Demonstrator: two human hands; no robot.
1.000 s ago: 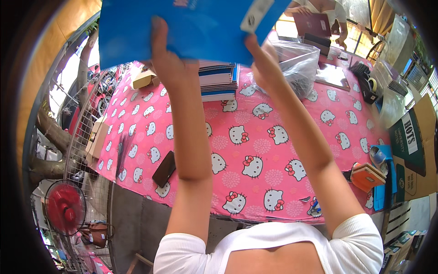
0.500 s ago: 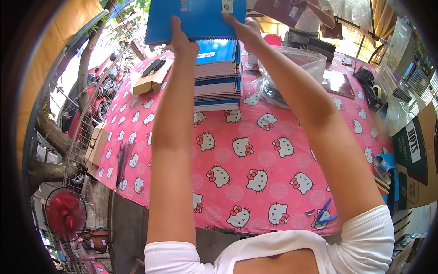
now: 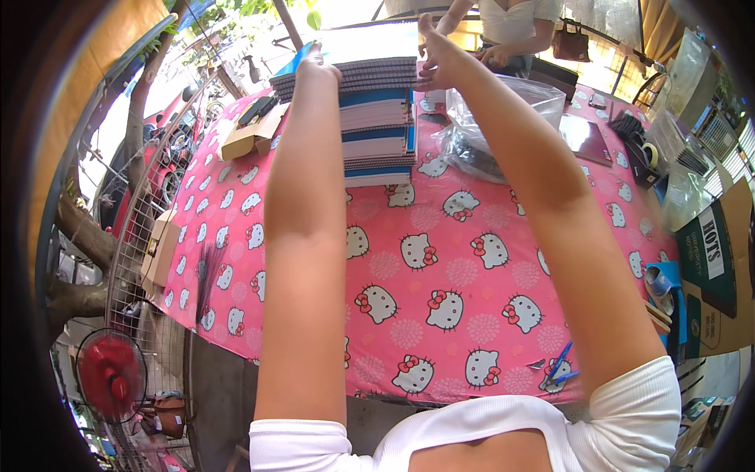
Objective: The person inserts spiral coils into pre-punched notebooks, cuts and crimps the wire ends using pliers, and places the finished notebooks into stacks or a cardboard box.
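A tall stack of blue-covered spiral notebooks [image 3: 377,114] stands at the far middle of the table. Its top batch of spiral notebooks [image 3: 370,72] has the coils toward me and juts out to the left, its upper cover washed out by glare. At the front left of this batch, my left hand [image 3: 317,69] is closed on the notebooks, thumb over the top; its other fingers are mostly hidden. Beside the stack's right edge is my right hand [image 3: 440,61], fingers apart and thumb raised, at or very near the notebook edges.
A clear plastic bag [image 3: 480,149] with dark contents lies right of the stack. An open cardboard box [image 3: 253,135] is on the left. Blue-handled scissors [image 3: 560,371] lie near the front edge. Across the table stands another person [image 3: 515,31]. A maroon notebook [image 3: 586,140] lies at right.
The blue notebooks I held up have come down onto the stack, coils toward me. My right hand has let go, its fingers spreading. The other person's raised maroon notebook is out of view.
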